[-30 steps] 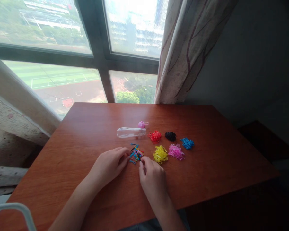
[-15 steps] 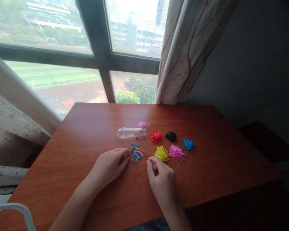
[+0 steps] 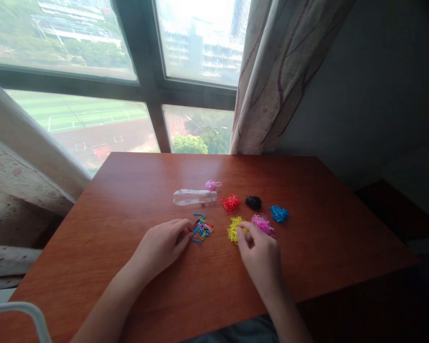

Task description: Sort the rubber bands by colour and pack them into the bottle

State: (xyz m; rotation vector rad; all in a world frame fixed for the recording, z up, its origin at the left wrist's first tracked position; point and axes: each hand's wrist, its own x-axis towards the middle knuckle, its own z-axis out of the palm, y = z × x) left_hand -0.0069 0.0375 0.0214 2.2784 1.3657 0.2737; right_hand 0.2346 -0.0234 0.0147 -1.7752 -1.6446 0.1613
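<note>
- A person's right hand [image 3: 260,257] rests on a reddish wooden worktop [image 3: 128,190], its thumb and forefinger pressed together at the near side of a yellow pile of small elastic bands [image 3: 233,227]. Whether a band sits between the fingers is too small to tell.
- The left hand [image 3: 160,247] lies flat-knuckled on the worktop, fingers loosely curled and side by side, holding nothing. Their tips touch the edge of a mixed pile of bands [image 3: 201,228] in blue, pink, yellow and black.
- Both piles sit around the middle of the worktop, well in from every edge, the mixed pile just left of the yellow one.
- A pink pile [image 3: 261,223] lies just right of the yellow pile, partly behind the right hand. A blue pile [image 3: 279,213] lies further toward the right edge.
- A red pile [image 3: 230,203] and a black pile [image 3: 253,202] form a row nearer the far edge.
- A clear plastic bottle [image 3: 194,196] lies on its side left of the red pile, with a pink cap [image 3: 211,185] just behind its mouth.
- A window [image 3: 93,71] and a patterned curtain [image 3: 279,71] stand beyond the far edge.
</note>
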